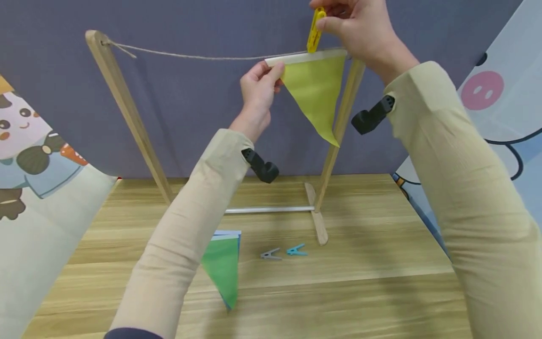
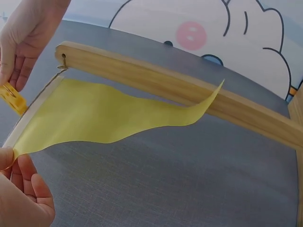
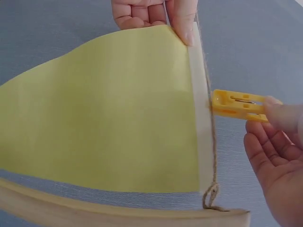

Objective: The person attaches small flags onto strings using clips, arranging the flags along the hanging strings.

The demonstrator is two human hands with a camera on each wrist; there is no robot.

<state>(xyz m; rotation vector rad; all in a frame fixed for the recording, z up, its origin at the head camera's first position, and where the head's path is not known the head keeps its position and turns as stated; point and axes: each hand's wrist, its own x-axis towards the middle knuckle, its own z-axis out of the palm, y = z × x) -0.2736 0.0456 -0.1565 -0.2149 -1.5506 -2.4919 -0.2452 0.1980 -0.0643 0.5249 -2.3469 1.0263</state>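
Note:
My left hand (image 1: 260, 89) pinches the left end of the white top strip on a yellow pennant (image 1: 317, 89), holding it up along a twine (image 1: 190, 57). The pennant's tip hangs down in front of the right wooden post (image 1: 345, 108). Above the strip, my right hand (image 1: 360, 28) pinches a yellow clothespin (image 1: 314, 30) by its handle end. In the right wrist view, the clothespin's nose (image 3: 218, 101) is right at the twine and the strip's edge, near the strip's middle. A knot (image 3: 212, 195) ties the twine to the post's top.
A left wooden post (image 1: 127, 108) carries the twine's other end. On the wooden table (image 1: 360, 282) lie green and blue pennants (image 1: 224, 263), a grey clothespin (image 1: 270, 254) and a blue clothespin (image 1: 296, 250). A white rod (image 1: 271, 209) runs low beside the right post's foot (image 1: 319, 226).

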